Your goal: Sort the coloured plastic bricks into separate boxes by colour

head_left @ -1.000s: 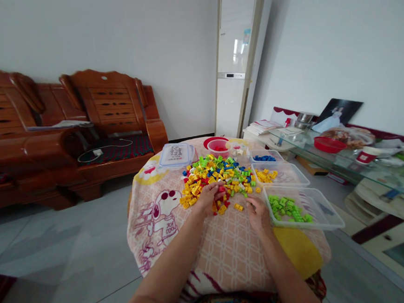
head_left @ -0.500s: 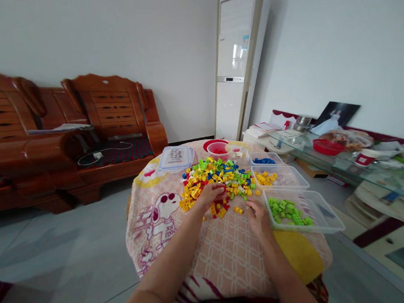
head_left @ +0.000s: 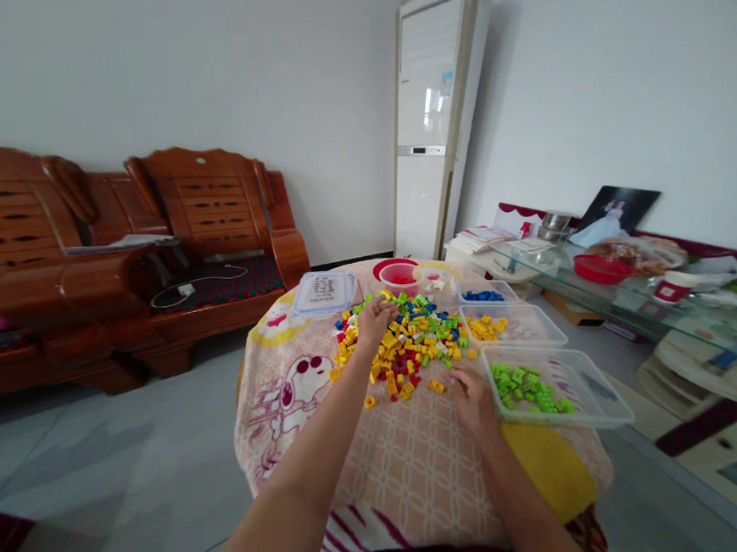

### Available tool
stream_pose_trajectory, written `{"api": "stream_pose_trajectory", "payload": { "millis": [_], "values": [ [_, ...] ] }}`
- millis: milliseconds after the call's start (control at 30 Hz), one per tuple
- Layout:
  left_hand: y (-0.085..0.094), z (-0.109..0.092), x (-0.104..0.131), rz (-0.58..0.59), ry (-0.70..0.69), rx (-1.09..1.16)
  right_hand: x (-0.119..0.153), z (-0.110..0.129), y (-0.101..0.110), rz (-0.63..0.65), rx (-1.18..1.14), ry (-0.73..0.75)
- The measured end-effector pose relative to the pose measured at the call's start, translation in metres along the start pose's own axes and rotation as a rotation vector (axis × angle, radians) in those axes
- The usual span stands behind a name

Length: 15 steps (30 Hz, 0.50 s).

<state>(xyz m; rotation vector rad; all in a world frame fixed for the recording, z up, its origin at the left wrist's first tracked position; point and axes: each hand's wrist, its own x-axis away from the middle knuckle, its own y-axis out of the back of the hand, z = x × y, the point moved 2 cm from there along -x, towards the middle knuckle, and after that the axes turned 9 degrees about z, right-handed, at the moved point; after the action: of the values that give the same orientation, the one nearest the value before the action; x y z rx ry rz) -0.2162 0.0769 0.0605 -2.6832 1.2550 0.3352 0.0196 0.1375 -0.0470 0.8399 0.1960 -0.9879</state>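
Looks like you're picking: L hand at brick pile on worktop, R hand nr front box; can't tell if fingers pinch anything. Next grab prob. needs a light pinch.

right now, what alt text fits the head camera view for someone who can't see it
A person's bare left hand is over a multicoloured heap of small plastic bricks on a round, cloth-covered table, the right hand near the heap. To the right, three clear rectangular plastic boxes hold green bricks, yellow bricks and blue bricks.
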Motion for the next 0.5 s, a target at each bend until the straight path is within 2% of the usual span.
{"api": "stream_pose_trajectory", "payload": {
  "millis": [133,233,400,500],
  "values": [
    [0.02,0.023,0.049,0.002,0.054,-0.192,0.0,0.001,0.0,0.014,0.015,-0.025],
    [0.028,0.026,0.07,0.029,0.034,-0.384,-0.001,0.002,0.002,0.018,0.024,-0.029],
    [0.022,0.023,0.086,0.212,-0.085,-0.74,-0.003,0.002,0.004,0.044,0.044,-0.031],
    [0.014,0.026,0.091,0.311,-0.112,-0.808,-0.002,0.0,0.004,0.053,0.046,-0.033]
  ]
}}
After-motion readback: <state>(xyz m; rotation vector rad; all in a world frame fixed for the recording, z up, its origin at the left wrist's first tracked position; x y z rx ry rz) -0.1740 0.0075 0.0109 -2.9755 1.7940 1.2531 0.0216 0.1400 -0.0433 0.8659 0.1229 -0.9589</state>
